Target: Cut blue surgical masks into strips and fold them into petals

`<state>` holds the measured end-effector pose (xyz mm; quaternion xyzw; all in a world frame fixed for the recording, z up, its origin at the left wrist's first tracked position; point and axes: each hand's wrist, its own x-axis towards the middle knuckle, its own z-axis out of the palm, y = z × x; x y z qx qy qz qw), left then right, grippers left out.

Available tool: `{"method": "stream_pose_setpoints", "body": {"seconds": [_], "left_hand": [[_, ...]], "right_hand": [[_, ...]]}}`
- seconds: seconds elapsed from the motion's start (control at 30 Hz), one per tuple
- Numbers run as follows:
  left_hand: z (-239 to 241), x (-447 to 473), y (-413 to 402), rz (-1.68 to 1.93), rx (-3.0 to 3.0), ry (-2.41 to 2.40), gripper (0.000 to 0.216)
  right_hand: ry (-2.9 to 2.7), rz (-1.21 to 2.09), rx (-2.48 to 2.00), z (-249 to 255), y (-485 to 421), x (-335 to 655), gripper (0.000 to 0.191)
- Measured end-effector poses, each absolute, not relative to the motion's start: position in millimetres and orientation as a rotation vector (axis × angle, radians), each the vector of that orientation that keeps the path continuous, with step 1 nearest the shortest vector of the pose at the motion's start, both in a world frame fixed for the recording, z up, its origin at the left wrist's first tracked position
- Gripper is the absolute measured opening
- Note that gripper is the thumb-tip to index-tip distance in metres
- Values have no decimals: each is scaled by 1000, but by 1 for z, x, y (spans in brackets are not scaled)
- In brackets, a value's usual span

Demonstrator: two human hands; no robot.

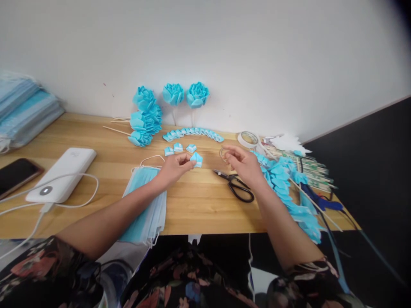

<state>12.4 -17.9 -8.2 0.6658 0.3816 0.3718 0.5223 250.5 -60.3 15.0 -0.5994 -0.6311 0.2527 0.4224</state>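
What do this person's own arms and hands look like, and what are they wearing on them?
The left hand and right hand are ungloved, with no watch visible. Both forearms are bare up to loose black sleeves printed with flowers in reddish and pale tones.

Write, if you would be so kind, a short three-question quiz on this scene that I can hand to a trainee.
1. Open question: which hand has the small folded blue piece between its fingers?
2. Count: how many blue flowers stand upright in front of the wall?
3. Multiple choice: what lies next to the white power bank?
A) Scissors
B) Phone
C) Tape roll

Key:
1. The left hand.
2. Two.
3. B.
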Motion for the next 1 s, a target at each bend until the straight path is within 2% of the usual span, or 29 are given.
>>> {"method": "stream_pose_setpoints", "body": {"seconds": [0.2,0.53,0.73,1.0], "left_hand": [[-8,12,-19,898,1646,925,27],[-12,12,-18,887,1645,894,28],[-17,12,-16,854,1630,930,28],[-14,13,-18,788,1501,923,30]], "right_hand": [[-2102,206,-1766,5,-93,259,18],[-2273,-210,-1660,-19,-101,249,29],[-2212,-135,-1664,-22,-96,252,28],[-1912,200,-1732,-14,-88,251,16]]}}
